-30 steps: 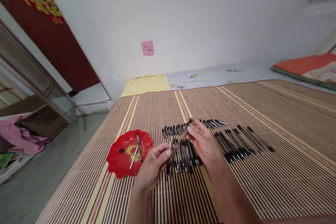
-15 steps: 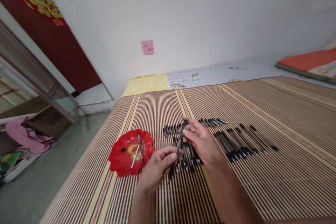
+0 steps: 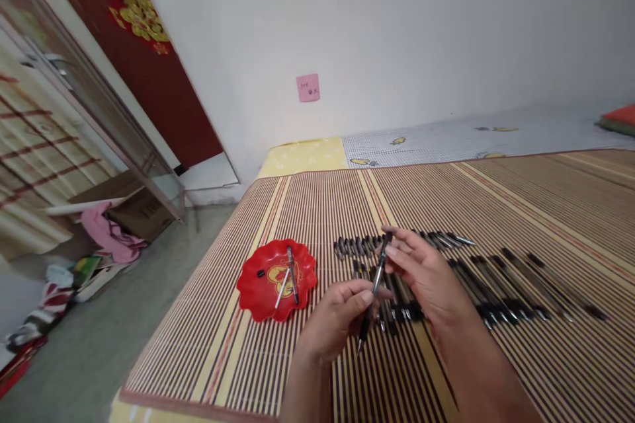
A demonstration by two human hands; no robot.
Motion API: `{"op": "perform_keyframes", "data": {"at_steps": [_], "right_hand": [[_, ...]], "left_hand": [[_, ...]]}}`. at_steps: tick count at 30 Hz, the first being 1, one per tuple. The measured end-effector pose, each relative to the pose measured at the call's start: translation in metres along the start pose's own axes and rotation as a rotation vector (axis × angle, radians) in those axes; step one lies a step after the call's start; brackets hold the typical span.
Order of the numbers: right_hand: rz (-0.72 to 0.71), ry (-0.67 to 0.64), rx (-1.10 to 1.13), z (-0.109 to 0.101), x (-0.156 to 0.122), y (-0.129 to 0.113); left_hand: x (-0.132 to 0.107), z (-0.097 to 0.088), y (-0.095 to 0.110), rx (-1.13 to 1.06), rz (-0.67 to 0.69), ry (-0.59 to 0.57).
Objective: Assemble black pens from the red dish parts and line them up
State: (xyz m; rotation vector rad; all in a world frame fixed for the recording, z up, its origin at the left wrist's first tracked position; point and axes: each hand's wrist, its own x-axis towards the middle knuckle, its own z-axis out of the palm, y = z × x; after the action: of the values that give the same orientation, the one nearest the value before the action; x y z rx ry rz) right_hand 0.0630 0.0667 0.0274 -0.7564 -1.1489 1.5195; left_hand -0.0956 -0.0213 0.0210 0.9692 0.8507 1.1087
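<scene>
Between my hands a pen is held at a slant, its metal tip pointing down toward me. My left hand pinches the lower barrel between thumb and fingers. At the upper, black end, my right hand grips the pen with its fingertips. Below and behind the hands lie several pens, partly covered by them. Left of my hands sits a red scalloped plate holding a dark pen, a thin white stick-like piece and a small black piece.
A striped bamboo mat covers the bed. Caps or short pen parts form a row behind the hands, with more pens to the right. A pink note is stuck on the wall. Left of the bed stands a cardboard box.
The view has swung left, so everything sits further right in the picture. Both hands keep their hold on the pen, with little change in its slant.
</scene>
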Motion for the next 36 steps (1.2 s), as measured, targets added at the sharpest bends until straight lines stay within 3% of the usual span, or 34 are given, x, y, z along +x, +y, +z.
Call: {"op": "perform_keyframes", "data": {"at_steps": [15,36], "right_hand": [[-0.047,0.155,-0.008,-0.0052,0.0005,-0.0040],[-0.051,0.002,-0.062,0.0000,-0.0023,-0.0083]], "left_hand": [[0.0047,0.0087,-0.0065,0.020,-0.026,-0.051],[0.0052,0.0045,-0.0062,-0.103,0.014,-0.035]]}}
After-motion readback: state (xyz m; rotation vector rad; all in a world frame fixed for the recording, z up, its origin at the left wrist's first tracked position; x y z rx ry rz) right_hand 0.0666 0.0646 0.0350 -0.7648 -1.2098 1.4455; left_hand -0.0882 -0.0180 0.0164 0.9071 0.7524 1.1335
